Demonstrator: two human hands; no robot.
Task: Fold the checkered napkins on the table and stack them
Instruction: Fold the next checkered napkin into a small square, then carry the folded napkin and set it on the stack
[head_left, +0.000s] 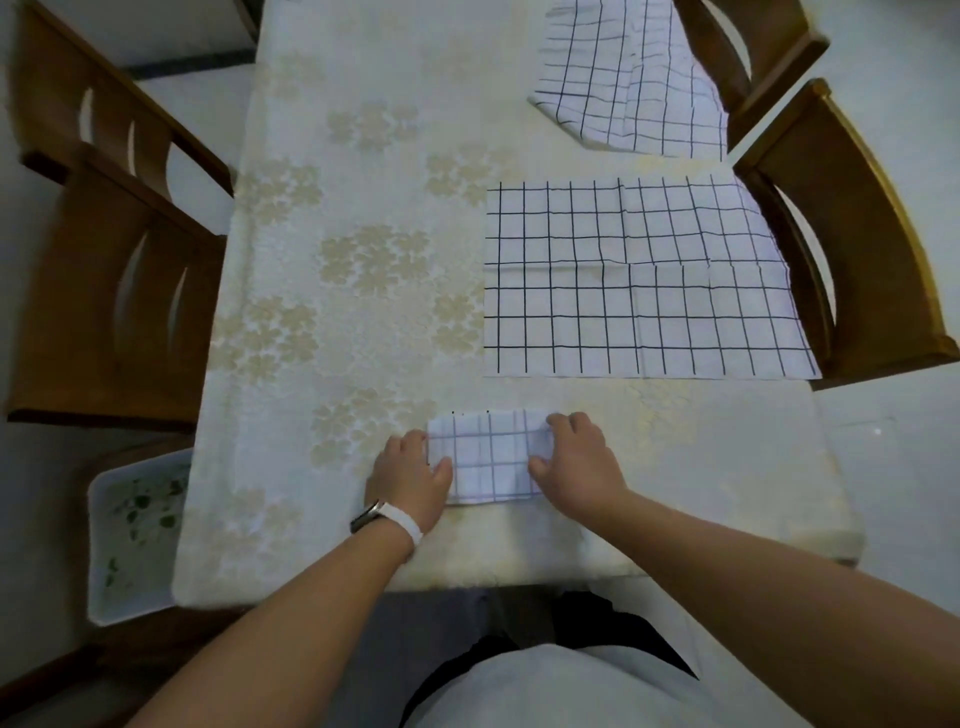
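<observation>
Napkins here are thin, soft cloth; the folded napkin (488, 457) lies near the front edge of the table (322, 322). The left hand (410, 480) and right hand (579, 460) press flat on its two ends, fingers spread, clamping nothing. It looks light and may slide or unfold, so take it by both short edges.

Both forearms extend forward, bare. Left hand (410, 475) lies palm-down at the folded napkin's (488, 457) left edge, thumb on the cloth, band on wrist. Right hand (576, 462) lies palm-down on its right edge, fingers spread flat.
</observation>
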